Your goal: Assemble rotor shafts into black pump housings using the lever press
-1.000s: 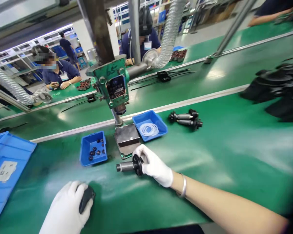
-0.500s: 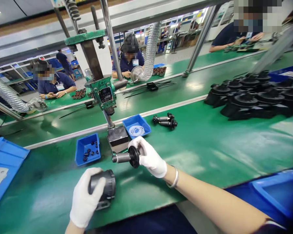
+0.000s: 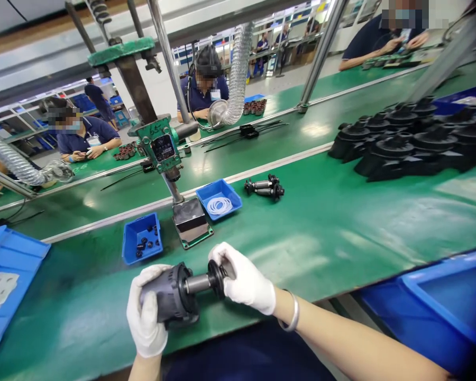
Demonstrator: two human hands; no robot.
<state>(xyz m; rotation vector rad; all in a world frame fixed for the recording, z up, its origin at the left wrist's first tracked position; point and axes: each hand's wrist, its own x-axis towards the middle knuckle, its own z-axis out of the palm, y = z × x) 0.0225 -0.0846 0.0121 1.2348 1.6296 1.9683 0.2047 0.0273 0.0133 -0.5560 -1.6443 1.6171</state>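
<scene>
Long green bench (image 3: 321, 211) in front of me, light glaring off it (shiny top). Metal post (image 3: 325, 50) past it, foil duct (image 3: 241, 74) hanging to its left. Further back: pale floor (image 3: 291, 76), white panel (image 3: 162, 79) (wall or column, can't tell), open shelving (image 3: 31, 124), blue stool (image 3: 121, 119).

Handwritten "65" on green press head (image 3: 162, 145); white bin label (image 3: 0, 289) unreadable

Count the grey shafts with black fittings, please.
3: one shaft in the right hand, at the dark housing; two shafts lying beside the tray of white rings. Others may be hidden.
</scene>
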